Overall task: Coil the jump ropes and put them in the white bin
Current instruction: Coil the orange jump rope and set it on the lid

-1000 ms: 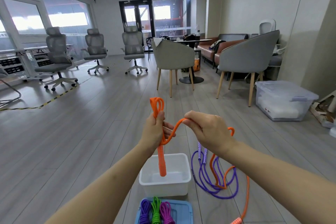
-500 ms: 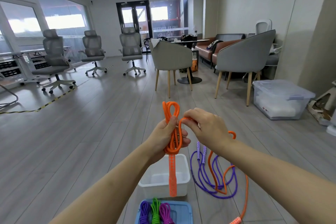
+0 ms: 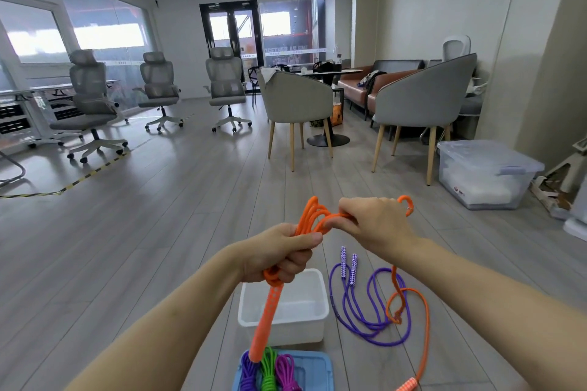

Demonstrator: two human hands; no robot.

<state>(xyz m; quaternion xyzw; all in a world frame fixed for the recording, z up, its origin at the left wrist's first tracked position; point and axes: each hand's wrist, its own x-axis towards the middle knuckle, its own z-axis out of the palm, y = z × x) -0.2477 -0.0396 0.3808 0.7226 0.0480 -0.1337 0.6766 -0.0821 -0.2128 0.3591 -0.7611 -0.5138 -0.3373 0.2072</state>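
Note:
My left hand (image 3: 281,255) grips a bundle of loops of the orange jump rope (image 3: 313,216); one orange handle (image 3: 266,319) hangs below my fist, over the white bin (image 3: 317,325). My right hand (image 3: 376,225) pinches the rope just right of the loops, and a strand arches over its far side. The rest of the orange rope trails down to the floor on the right, ending in its second handle (image 3: 406,386). A purple jump rope (image 3: 365,305) lies loose on the floor right of the bin, which holds no rope.
A blue lid or tray (image 3: 314,365) in front of the bin carries three coiled ropes: purple, green and magenta. Grey armchairs (image 3: 295,101), office chairs and a round table stand farther back. A clear lidded storage box (image 3: 482,173) sits at the right wall.
The orange loops have tilted from upright toward the right. My right hand has laid another turn onto the bundle. The hanging handle swung lower and toward me.

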